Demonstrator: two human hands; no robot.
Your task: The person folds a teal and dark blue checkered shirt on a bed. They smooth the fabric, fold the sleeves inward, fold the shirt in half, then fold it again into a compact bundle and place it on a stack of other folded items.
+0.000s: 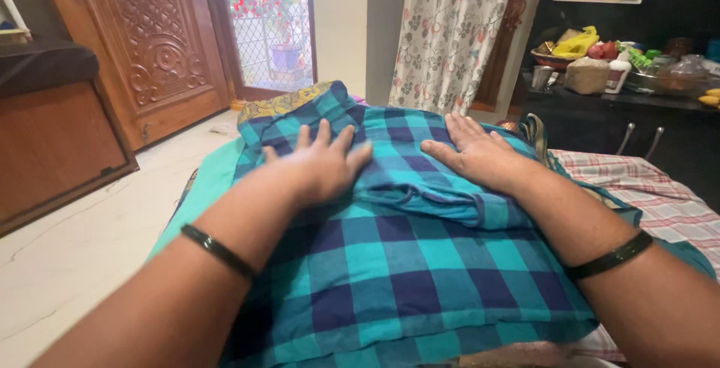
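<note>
A folded cloth (405,263) in teal and dark blue checks lies spread in front of me, with a yellow-patterned border at its far left corner. My left hand (322,162) rests flat on its upper left part, fingers spread apart. My right hand (476,154) presses flat on the upper right part, fingers together and pointing away from me. Neither hand grips anything. Each wrist wears a dark bangle.
A red and white checked cloth (660,192) lies to the right. Behind it a dark counter (622,102) holds bowls, bottles and packets. A floral curtain (450,30) hangs ahead, a carved wooden door (150,45) stands at left, beside a pale tiled floor (90,240).
</note>
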